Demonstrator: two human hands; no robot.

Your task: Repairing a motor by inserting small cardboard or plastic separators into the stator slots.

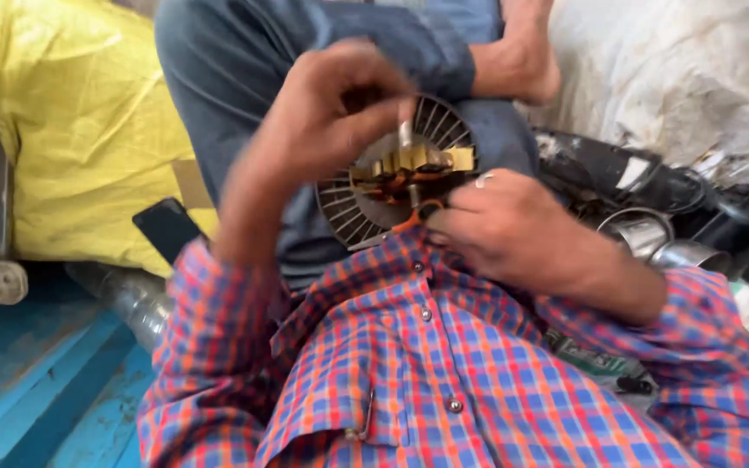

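A round metal motor part (396, 186) with a finned grey disc, copper windings and brass pieces sits over my lap, close to my chest. My left hand (327, 117) is blurred and curls over the part's upper left, fingers on the short steel shaft at its centre. Below and to the right, my right hand (500, 225) grips the lower edge of the part and pinches a small orange piece against it. A ring shows on one finger of that hand.
My checked red and blue shirt (444, 373) fills the foreground. A yellow sack (80, 130) lies at left with a dark phone (166, 227) beside it. Metal cans and black parts (652, 217) are piled at right. Blue boards (36, 381) lie lower left.
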